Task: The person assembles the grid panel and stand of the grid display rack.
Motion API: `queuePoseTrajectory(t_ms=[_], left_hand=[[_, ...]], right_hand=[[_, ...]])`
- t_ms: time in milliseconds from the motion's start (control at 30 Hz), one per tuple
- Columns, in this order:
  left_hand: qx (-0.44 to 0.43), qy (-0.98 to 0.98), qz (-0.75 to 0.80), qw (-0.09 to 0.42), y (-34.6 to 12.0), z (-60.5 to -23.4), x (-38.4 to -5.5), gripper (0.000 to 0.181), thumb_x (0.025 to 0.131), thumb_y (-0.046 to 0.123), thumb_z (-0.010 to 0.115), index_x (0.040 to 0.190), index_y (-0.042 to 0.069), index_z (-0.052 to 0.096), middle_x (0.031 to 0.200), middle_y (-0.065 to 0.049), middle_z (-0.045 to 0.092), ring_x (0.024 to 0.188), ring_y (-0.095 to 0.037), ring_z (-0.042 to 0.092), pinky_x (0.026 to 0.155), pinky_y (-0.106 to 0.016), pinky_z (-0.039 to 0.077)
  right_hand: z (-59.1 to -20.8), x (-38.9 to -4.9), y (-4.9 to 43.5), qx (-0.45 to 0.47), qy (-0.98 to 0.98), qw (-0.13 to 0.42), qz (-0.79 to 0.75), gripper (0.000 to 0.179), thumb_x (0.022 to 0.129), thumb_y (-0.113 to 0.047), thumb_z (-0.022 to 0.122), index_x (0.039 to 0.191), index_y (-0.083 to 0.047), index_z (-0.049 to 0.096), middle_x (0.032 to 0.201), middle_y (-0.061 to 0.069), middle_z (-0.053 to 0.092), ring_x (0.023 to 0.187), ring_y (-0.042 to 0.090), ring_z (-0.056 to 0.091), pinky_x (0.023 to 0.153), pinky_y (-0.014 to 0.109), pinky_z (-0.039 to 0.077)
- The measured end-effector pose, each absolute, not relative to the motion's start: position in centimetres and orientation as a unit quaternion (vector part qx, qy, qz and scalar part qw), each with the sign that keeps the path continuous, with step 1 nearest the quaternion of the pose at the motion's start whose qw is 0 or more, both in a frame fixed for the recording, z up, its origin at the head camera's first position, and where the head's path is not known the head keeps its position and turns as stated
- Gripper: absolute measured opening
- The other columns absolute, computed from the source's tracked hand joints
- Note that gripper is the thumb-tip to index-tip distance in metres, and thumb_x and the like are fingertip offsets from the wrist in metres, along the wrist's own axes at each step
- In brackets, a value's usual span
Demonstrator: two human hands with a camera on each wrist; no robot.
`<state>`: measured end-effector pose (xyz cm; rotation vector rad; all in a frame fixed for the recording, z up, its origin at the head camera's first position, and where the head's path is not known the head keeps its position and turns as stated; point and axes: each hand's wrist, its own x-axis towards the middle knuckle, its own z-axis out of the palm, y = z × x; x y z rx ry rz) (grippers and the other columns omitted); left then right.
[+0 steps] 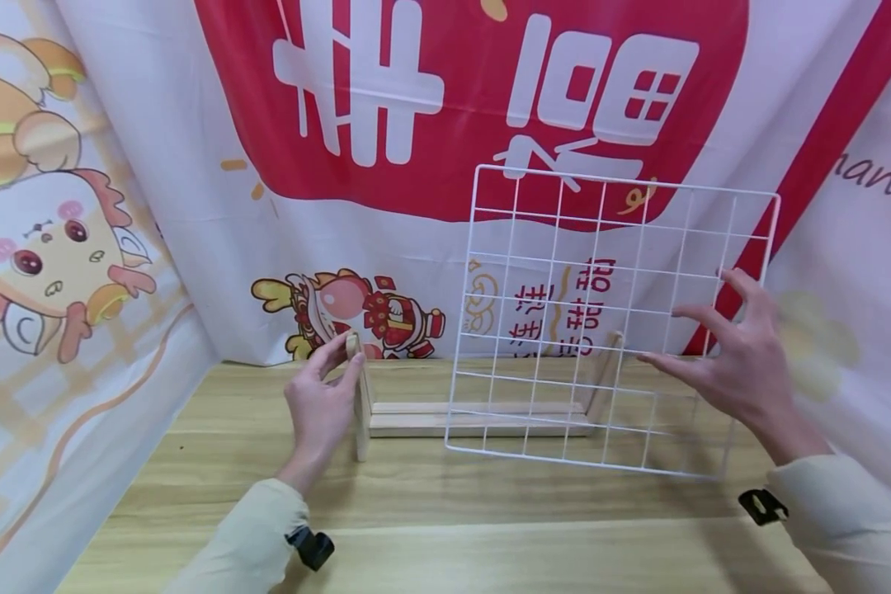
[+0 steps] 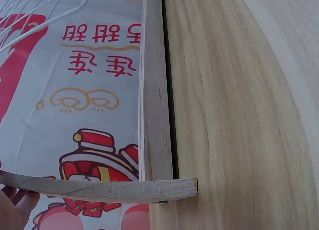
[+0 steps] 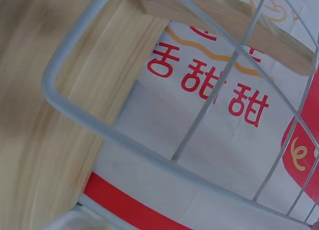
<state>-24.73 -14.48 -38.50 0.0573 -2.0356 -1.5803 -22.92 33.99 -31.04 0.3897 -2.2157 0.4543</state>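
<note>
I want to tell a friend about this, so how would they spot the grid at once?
Start from the table and find the rack standing on it before the printed cloth. In front of the rack's right part, the person's right hand holds up the grid. It is white wire in open squares, while the rack is pale wood.
</note>
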Motion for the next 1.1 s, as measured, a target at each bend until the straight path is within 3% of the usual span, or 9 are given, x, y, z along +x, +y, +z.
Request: queuePoseTrajectory(t_ms=[333,433,567,633,767,833,1033,1100], left_hand=[[-0.031,-0.754,-0.592,0.284,-12.8,-38.7,-24.6,0.041,0.097,0.013,0.078,0.136,0.008,0.070,0.129,-0.015,0.077,0.121,-0.029,0.074,0.088,-0.020,0.064],[-0.033,-0.752,-0.598,0.277,-12.8,-38.8,-24.7,0.042,0.097,0.013,0.079,0.137,0.007,0.069,0.130,-0.014,0.076,0.121,-0.028,0.073,0.089,-0.019,0.064],[-0.046,-0.735,-0.634,0.236,-12.9,-38.8,-24.9,0.043,0.097,0.010,0.077,0.138,0.008,0.066,0.135,-0.013,0.073,0.126,-0.027,0.071,0.095,-0.015,0.060],[-0.058,-0.724,-0.656,0.207,-13.1,-38.8,-25.0,0.044,0.097,0.007,0.076,0.139,0.007,0.064,0.136,-0.014,0.072,0.128,-0.027,0.069,0.100,-0.015,0.059],[-0.072,-0.713,-0.676,0.172,-13.3,-38.7,-25.2,0.046,0.096,0.002,0.075,0.139,0.005,0.061,0.137,-0.017,0.070,0.129,-0.028,0.068,0.103,-0.017,0.058],[-0.074,-0.709,-0.681,0.166,-13.4,-38.8,-25.4,0.046,0.096,0.000,0.075,0.139,0.004,0.060,0.137,-0.018,0.069,0.128,-0.027,0.068,0.104,-0.018,0.058],[-0.068,-0.691,-0.703,0.154,-13.3,-38.9,-25.2,0.047,0.094,-0.003,0.075,0.139,0.002,0.060,0.138,-0.017,0.067,0.127,-0.021,0.067,0.105,-0.020,0.058],[-0.067,-0.687,-0.707,0.154,-13.2,-38.9,-25.1,0.048,0.094,-0.004,0.075,0.139,0.002,0.060,0.138,-0.017,0.067,0.125,-0.017,0.067,0.105,-0.021,0.059]], right_hand=[[-29.8,-23.7,33.2,0.180,-0.866,0.427,0.189,0.066,0.059,-0.028,0.099,0.117,-0.008,0.075,0.167,0.023,0.037,0.158,0.043,0.029,0.121,0.081,0.031],[-29.2,-23.9,32.9,0.186,-0.861,0.434,0.189,0.072,0.071,-0.059,0.091,0.117,-0.006,0.076,0.167,0.023,0.037,0.158,0.042,0.029,0.121,0.081,0.032],[-28.5,-24.1,32.5,0.193,-0.852,0.448,0.187,0.097,0.076,-0.090,0.064,0.118,-0.004,0.076,0.166,0.025,0.039,0.157,0.043,0.031,0.120,0.079,0.035],[-28.1,-24.3,32.2,0.196,-0.849,0.455,0.186,0.093,0.077,-0.086,0.068,0.119,-0.004,0.076,0.165,0.024,0.040,0.157,0.041,0.031,0.122,0.078,0.035],[-27.3,-24.6,31.7,0.195,-0.847,0.460,0.183,0.074,0.072,-0.060,0.089,0.121,-0.005,0.077,0.166,0.021,0.040,0.159,0.037,0.031,0.124,0.075,0.034],[-26.9,-24.8,31.5,0.192,-0.847,0.460,0.182,0.072,0.069,-0.053,0.092,0.121,-0.006,0.077,0.167,0.020,0.040,0.159,0.037,0.030,0.125,0.075,0.034],[-25.8,-25.3,30.9,0.196,-0.842,0.467,0.184,0.090,0.076,-0.082,0.073,0.119,-0.004,0.077,0.166,0.023,0.039,0.159,0.039,0.030,0.127,0.075,0.029],[-25.5,-25.4,30.7,0.197,-0.841,0.470,0.184,0.091,0.076,-0.083,0.073,0.118,-0.003,0.077,0.166,0.023,0.039,0.159,0.040,0.029,0.128,0.074,0.028]])
